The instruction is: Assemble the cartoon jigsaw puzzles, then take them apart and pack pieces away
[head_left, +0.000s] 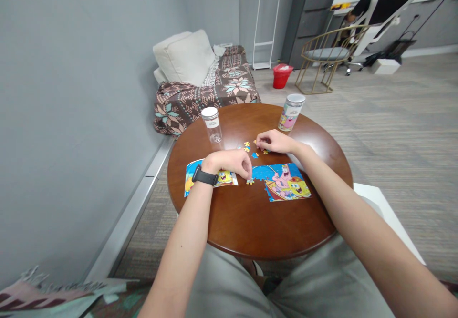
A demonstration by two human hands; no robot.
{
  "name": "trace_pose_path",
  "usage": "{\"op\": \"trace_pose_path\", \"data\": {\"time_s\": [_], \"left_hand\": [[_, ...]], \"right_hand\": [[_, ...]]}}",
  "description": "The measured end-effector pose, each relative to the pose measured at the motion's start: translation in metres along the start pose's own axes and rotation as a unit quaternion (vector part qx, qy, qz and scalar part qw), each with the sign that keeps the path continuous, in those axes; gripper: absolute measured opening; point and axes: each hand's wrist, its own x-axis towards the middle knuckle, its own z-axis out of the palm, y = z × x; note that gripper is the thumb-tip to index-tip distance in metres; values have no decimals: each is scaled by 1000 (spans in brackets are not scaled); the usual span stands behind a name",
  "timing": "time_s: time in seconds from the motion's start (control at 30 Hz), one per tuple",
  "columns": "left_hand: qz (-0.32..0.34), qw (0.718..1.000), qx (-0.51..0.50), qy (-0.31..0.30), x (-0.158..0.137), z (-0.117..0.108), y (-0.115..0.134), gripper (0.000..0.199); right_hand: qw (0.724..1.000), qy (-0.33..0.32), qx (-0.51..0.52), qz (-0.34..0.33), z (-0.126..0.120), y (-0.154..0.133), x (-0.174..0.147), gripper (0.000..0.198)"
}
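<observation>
A partly assembled jigsaw puzzle (pixel 291 182) of cartoon figures in a boat lies flat on the round table, with a blue strip extending left. My left hand (pixel 236 161), wearing a black watch, has its fingertips pinched on a puzzle piece (pixel 250 182) at the strip's left end. Beneath that wrist lies a printed reference picture (pixel 226 179), partly covered. My right hand (pixel 275 141) rests beyond the puzzle, its fingers curled down among loose puzzle pieces (pixel 247 146); whatever they grip is hidden. A blue loose piece (pixel 255 155) lies between the hands.
On the brown table (pixel 246 227) stand a clear jar (pixel 213 126) at back left and a printed jar (pixel 291 113) at back right. Farther off are a patterned sofa (pixel 229 77), a red bin (pixel 282 76) and a gold chair (pixel 327 55). A grey wall (pixel 89 94) runs along the left.
</observation>
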Motion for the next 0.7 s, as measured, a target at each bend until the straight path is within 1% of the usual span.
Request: {"op": "trace_pose_path", "data": {"time_s": [0.23, 0.43, 0.5, 0.7], "left_hand": [[-4, 1000, 15, 9, 0, 1, 0, 11], [-10, 998, 37, 55, 1, 1, 0, 7], [-5, 997, 38, 62, 1, 1, 1, 10], [11, 998, 54, 41, 5, 3, -1, 16]], "right_hand": [[1000, -4, 3, 6, 1, 1, 0, 22], [1000, -1, 2, -2, 1, 3, 1, 22], [1000, -4, -1, -1, 0, 3, 1, 23], [1000, -11, -1, 1, -1, 2, 0, 23]]}}
